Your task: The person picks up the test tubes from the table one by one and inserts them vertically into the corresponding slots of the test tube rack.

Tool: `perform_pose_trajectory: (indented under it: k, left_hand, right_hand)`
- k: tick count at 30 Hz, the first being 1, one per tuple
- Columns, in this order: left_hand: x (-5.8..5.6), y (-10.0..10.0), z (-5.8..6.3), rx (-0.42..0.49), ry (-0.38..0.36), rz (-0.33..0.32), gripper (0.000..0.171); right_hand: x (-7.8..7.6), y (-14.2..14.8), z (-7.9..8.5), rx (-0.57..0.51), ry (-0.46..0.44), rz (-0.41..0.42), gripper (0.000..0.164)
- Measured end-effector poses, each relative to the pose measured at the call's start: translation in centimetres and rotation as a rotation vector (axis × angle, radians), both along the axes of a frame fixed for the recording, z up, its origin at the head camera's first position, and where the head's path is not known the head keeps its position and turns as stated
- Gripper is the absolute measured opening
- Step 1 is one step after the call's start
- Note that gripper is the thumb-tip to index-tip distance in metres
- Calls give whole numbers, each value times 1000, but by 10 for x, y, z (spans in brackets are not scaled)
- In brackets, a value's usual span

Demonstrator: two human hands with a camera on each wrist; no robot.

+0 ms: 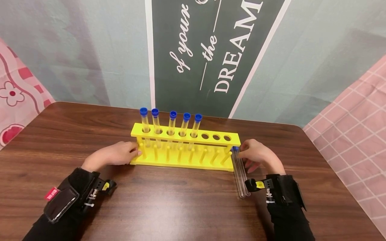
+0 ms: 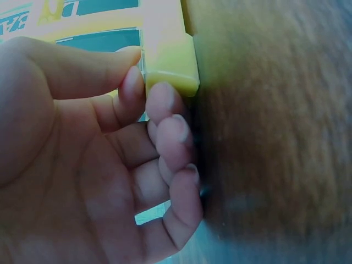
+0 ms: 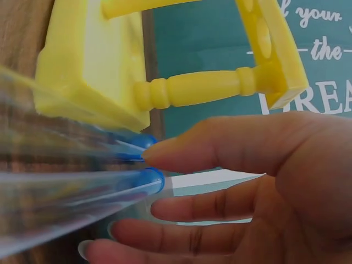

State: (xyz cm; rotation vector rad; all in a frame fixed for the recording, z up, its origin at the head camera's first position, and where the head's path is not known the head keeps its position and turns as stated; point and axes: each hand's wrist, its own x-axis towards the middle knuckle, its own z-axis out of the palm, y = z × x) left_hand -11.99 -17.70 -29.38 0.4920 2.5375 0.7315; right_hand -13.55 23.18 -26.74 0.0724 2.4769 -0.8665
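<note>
A yellow test tube rack (image 1: 181, 163) stands on the table. Several clear test tubes with blue caps (image 1: 173, 114) stand upright in its left and middle holes. At the rack's left end, my left hand (image 1: 122, 154) grips it between thumb and index finger, the other fingers curled beside the base in the left wrist view. Two capped test tubes (image 1: 240, 175) lie on the table along the rack's right end. My right hand (image 1: 256, 154) is over their capped ends, thumb at a blue cap (image 3: 148, 179) and the other fingers loosely spread below.
Three holes (image 1: 216, 137) at the rack's right carry no tube. A row of yellow pegs (image 1: 180, 155) runs along its front. The brown wooden table (image 1: 181, 207) ends at a hanging cloth with lettering (image 1: 238, 47). Pink cloths (image 1: 356, 134) hang at both sides.
</note>
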Motion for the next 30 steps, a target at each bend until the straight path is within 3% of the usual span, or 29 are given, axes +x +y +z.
perform_pose_trajectory:
  k: [30]
  left_hand:
    - [-1,0,-1,2,11,-7,20]
  right_hand:
    - [-4,-7,-9,35,-27,-54,37]
